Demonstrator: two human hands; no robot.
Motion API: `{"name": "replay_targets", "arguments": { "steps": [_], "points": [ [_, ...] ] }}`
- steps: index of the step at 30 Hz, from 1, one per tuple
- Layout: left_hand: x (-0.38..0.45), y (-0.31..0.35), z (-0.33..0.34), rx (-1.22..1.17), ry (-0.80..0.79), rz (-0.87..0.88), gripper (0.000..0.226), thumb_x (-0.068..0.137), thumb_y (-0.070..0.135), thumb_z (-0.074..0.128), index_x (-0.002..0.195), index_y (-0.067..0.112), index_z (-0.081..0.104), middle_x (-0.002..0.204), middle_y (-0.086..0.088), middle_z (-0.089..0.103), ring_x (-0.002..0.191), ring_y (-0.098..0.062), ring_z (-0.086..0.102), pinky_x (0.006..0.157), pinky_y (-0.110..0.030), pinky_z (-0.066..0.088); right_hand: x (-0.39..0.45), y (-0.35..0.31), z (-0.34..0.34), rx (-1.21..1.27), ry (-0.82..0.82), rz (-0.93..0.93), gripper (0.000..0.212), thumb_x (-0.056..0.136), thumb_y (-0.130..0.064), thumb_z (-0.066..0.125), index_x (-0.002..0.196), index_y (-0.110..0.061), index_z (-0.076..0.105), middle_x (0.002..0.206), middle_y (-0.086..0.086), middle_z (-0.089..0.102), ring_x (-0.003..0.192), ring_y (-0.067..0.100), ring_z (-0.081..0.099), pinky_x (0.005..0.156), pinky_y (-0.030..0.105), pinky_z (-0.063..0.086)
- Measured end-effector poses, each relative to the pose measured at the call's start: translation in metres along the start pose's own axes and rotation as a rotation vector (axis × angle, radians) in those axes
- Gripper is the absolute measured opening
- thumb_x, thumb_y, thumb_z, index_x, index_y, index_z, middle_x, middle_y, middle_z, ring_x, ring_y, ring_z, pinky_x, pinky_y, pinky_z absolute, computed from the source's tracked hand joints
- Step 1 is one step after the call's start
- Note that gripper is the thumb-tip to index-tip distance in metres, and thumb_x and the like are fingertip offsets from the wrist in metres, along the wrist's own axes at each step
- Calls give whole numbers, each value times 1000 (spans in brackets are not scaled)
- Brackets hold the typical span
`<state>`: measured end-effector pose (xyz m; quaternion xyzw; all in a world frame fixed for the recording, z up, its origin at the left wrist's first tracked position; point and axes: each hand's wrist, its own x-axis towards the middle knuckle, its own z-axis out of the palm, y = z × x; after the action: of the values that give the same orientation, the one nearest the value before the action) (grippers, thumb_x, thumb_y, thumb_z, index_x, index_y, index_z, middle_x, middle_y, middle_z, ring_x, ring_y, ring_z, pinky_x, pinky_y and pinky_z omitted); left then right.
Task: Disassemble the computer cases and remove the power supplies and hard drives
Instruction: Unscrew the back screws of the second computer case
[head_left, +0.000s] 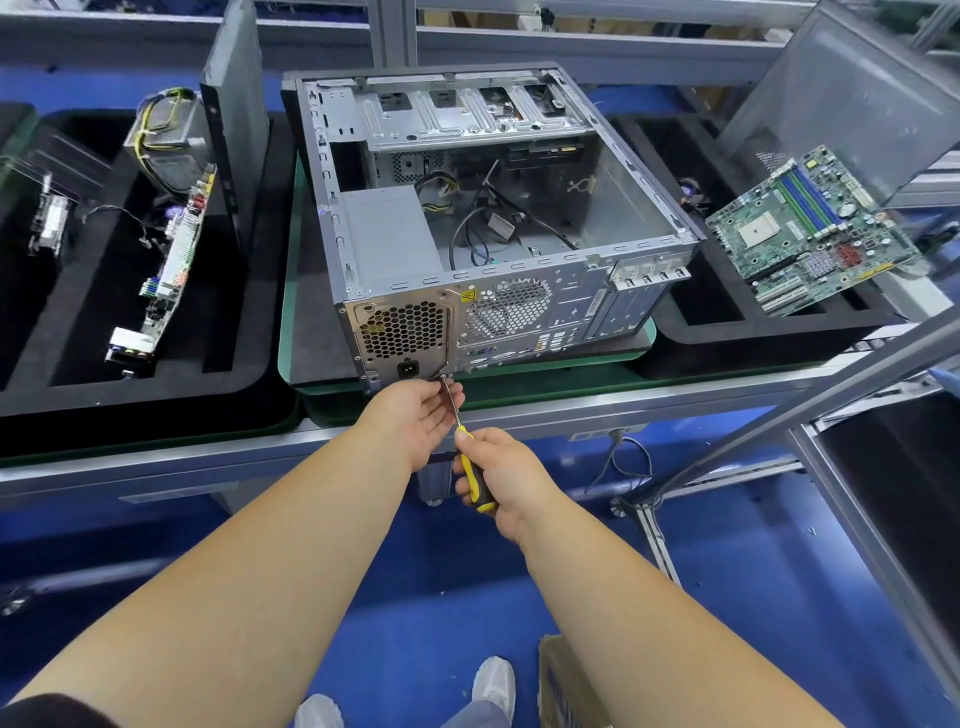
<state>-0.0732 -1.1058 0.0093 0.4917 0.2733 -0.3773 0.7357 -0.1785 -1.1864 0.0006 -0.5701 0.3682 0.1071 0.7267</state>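
Gripping the yellow screwdriver (475, 478), the right hand (506, 480) works a screw while the left hand (415, 410) pinches its shaft; the motherboard (810, 228) is out, but the power supply (389, 244) sits inside the computer case (519, 291).

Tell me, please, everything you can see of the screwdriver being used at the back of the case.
The screwdriver has a yellow-and-black handle and a thin bare metal shaft. It slants up and to the left, its tip at the lower right corner of the power supply on the rear of the computer case. The right hand grips the handle; the left hand steadies the shaft near the tip.
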Motion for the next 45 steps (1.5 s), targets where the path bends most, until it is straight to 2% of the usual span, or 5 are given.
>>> {"name": "replay_targets", "arguments": {
  "steps": [7,11,24,31,45],
  "points": [
    [-1,1,1,13,2,-1,22,102,7,45,92,4,65,84,-7,71,81,-15,67,66,-24,51,-1,-4,1,46,14,61,22,97,-34,63,92,-12,59,72,4,56,48,10,45,46,22,42],
    [-1,1,1,-1,8,0,22,101,8,46,91,4,65,79,-6,72,81,-16,67,67,-24,51,-5,-11,0,177,-23,149,37,105,-30,46,104,0,68,64,5,64,45,10,53,45,20,43],
    [3,-1,2,24,27,15,18,100,14,51,91,7,65,68,-2,74,73,-12,69,59,-22,50,1,-3,-1,-11,8,37,18,95,-31,65,92,-14,58,75,4,59,51,11,48,48,24,43],
    [4,0,4,6,45,9,16,99,13,53,91,5,65,68,-3,74,78,-15,69,60,-24,51,-4,-10,0,120,-15,160,38,105,-28,44,87,-6,69,65,5,64,53,13,51,51,23,44],
    [0,2,12,28,83,-9,19,100,12,51,87,5,62,83,-6,67,76,-14,64,62,-23,49,6,1,-8,-83,17,-25,15,97,-29,62,97,-15,59,77,2,62,55,10,56,51,23,49]
  ]
}}
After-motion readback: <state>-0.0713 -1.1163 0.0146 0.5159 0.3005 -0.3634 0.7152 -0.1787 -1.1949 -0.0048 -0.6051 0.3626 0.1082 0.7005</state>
